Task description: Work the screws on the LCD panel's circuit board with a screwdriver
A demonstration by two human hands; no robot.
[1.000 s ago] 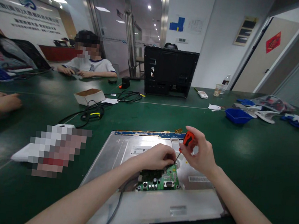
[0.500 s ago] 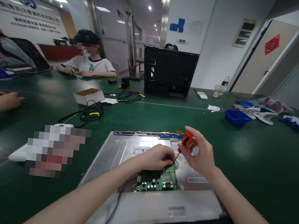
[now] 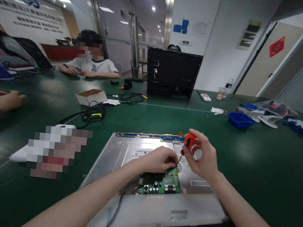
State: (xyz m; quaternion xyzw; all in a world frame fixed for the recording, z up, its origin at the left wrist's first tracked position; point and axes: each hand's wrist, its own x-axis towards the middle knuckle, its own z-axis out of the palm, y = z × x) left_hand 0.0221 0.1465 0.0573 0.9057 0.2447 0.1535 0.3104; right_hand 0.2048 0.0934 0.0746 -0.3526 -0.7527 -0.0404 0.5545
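Note:
A metal-backed display panel point(image 3: 113, 156) lies flat on the table before me, with a green circuit board point(image 3: 161, 187) on it. My right hand point(image 3: 204, 154) grips a screwdriver point(image 3: 189, 141) by its red and black handle, tilted, its tip down at the board's far right corner. Close by that tip is my left hand point(image 3: 161, 159), its fingers closed at the board's upper edge; whatever they pinch is hidden. Along the panel's far edge runs a blue circuit strip point(image 3: 138, 135). A grey cable point(image 3: 117, 211) trails from the board towards me.
A black monitor housing point(image 3: 172, 72) stands upright across the table. Black cables point(image 3: 90, 112) and an open carton point(image 3: 91, 96) lie at left, a blue tray point(image 3: 240, 119) at right. A co-worker point(image 3: 92, 57) sits opposite; another person's hands point(image 3: 3, 102) show at far left.
The view has shifted very slightly. Both hands stay at the same spot on the board, the screwdriver still upright at its corner with the fingers barely moved.

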